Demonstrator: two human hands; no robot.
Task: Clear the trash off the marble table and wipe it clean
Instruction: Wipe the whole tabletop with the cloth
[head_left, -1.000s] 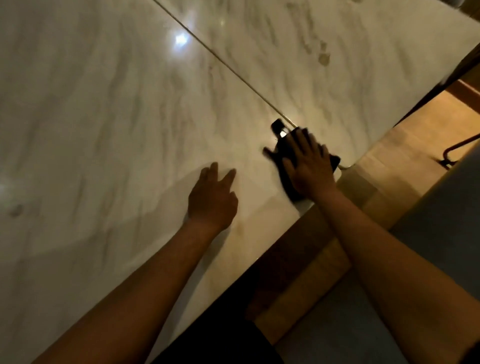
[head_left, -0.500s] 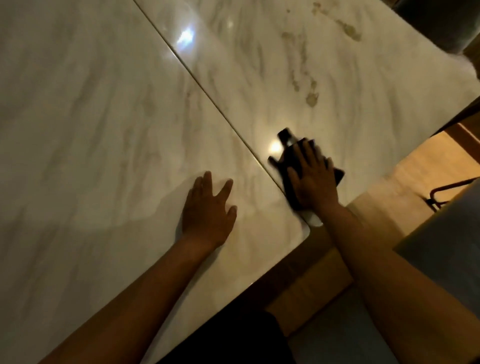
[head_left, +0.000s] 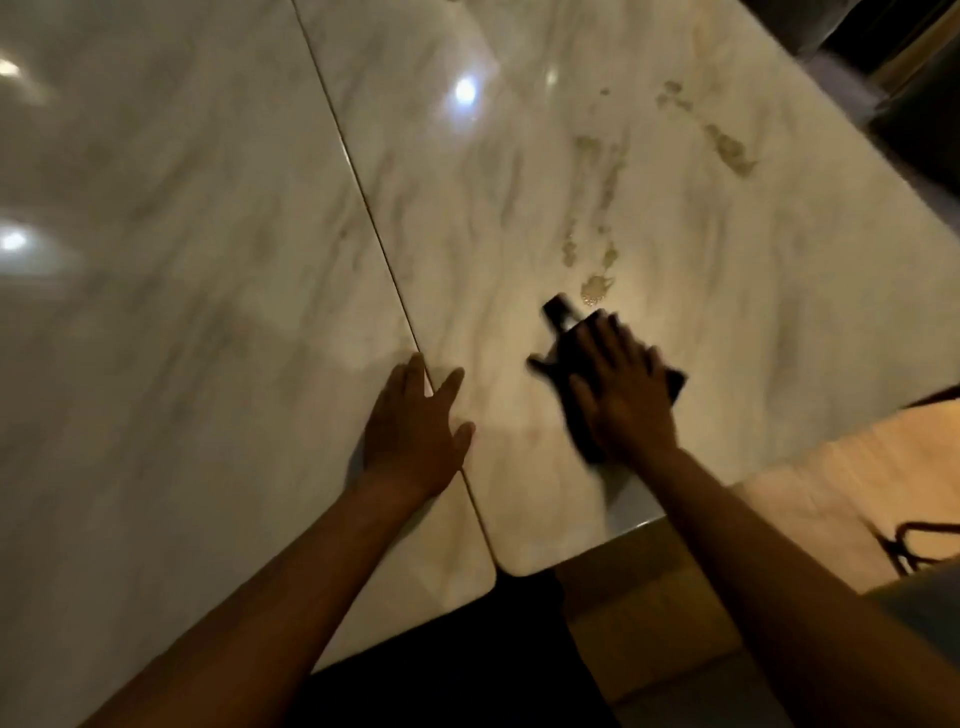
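A glossy marble table (head_left: 182, 260) fills most of the view, split by a thin seam (head_left: 363, 202) into two slabs. My right hand (head_left: 621, 395) presses flat, fingers straight, on a black cloth (head_left: 563, 332) on the right slab, near the table's front edge. Just beyond the cloth, a trail of brownish wet stains (head_left: 595, 288) runs up the slab toward a larger smear (head_left: 730, 150). My left hand (head_left: 415, 431) rests flat on the marble across the seam, fingers spread, holding nothing.
The table's front edge (head_left: 631, 525) has rounded corners where the slabs meet. Wooden flooring (head_left: 831, 488) lies to the right, with a dark metal frame (head_left: 914, 545) on it. A dark seat or cushion (head_left: 914, 67) stands at the far right corner.
My right hand has slid the black cloth away from the seam onto the right slab, closer to the stains. My left hand has shifted right, onto the seam. More stains have come into view.
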